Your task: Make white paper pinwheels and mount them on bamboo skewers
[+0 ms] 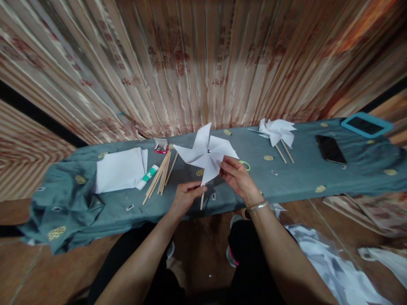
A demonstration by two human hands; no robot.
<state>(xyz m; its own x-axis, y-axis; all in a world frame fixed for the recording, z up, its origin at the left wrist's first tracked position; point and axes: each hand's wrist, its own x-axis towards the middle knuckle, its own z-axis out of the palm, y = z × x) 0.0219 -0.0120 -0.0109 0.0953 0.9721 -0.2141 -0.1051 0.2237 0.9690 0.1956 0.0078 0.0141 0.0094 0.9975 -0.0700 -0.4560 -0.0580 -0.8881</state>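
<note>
So I've got a white paper pinwheel [206, 154] held up over the near edge of the table [299, 178], metal pin [208, 151] dead centre in the folds. My left hand [186, 197] is pinched shut on the wooden stick [202, 201] just under the paper, thumb and fingers wrapped around it, with the stick's bottom end poking out below the grip. My right hand [237, 176] is just to the right of that, fingertips closed on the lower right blade of the pinwheel, and there's a metal bangle [258, 206] on that wrist. Left of the grip, close by, a bunch of spare sticks [160, 176] lies fanned on the grey-green cloth, then a glue stick [147, 177] touching a stack of white paper [121, 170] further out. Just above the sticks sits a small red box [161, 146]. Right of my right hand there's a little green ring [244, 164], and further on a couple of finished pinwheels [277, 133] lying flat. Way out right are a dark phone [330, 149] and a blue-cased tablet [366, 125]. Paper scraps [333, 262] are on the floor below my right arm.
</note>
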